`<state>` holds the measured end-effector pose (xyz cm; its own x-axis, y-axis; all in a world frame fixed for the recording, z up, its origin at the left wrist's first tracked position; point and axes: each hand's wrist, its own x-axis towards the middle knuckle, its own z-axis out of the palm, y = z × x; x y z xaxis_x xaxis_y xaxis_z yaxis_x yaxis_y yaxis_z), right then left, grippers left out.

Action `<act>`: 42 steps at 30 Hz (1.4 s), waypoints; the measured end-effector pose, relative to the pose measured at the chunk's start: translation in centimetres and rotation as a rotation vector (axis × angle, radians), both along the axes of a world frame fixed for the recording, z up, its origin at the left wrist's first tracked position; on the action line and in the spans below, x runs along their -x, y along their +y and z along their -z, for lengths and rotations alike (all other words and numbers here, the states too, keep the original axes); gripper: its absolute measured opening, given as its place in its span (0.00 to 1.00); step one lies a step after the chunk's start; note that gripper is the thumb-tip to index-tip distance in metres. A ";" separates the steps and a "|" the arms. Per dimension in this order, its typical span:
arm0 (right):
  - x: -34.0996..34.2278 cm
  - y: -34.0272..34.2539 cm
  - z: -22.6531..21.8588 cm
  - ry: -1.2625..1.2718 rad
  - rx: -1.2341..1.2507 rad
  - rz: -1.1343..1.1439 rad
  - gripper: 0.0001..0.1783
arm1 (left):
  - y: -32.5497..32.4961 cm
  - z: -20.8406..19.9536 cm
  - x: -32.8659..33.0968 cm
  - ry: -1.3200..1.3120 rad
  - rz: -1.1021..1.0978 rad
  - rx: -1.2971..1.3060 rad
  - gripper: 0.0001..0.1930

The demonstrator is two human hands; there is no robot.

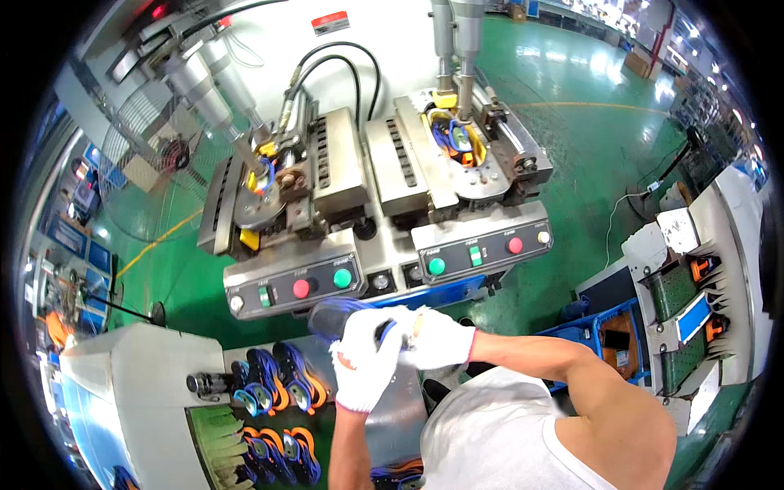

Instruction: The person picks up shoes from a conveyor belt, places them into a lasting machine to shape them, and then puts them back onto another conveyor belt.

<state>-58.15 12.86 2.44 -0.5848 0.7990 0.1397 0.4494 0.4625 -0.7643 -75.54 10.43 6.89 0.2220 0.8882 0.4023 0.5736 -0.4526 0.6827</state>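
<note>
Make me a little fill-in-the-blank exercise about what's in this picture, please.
1. The gloves on the left hand and right hand are coloured ____.
2. On the left control panel, the round green button sits to the ____ of the red button.
3. The main colour of the floor is ____.

Missing words: white; right; green.

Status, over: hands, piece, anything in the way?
Left hand gripping blurred dark piece, just below left control panel in view. Right hand close against left, grip unclear. Right press station occupied by blue-and-orange piece.
</note>
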 end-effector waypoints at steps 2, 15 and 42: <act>-7.0 2.4 1.5 0.090 0.205 0.172 0.33 | 4.6 -2.2 -5.4 -0.059 0.113 -0.083 0.17; -28.8 -2.9 4.2 1.339 0.654 1.007 0.22 | 39.1 9.0 -31.7 0.079 -0.343 0.254 0.40; -26.7 43.7 3.4 -0.033 0.265 0.820 0.25 | 10.7 2.9 -5.6 -0.409 -0.284 0.783 0.34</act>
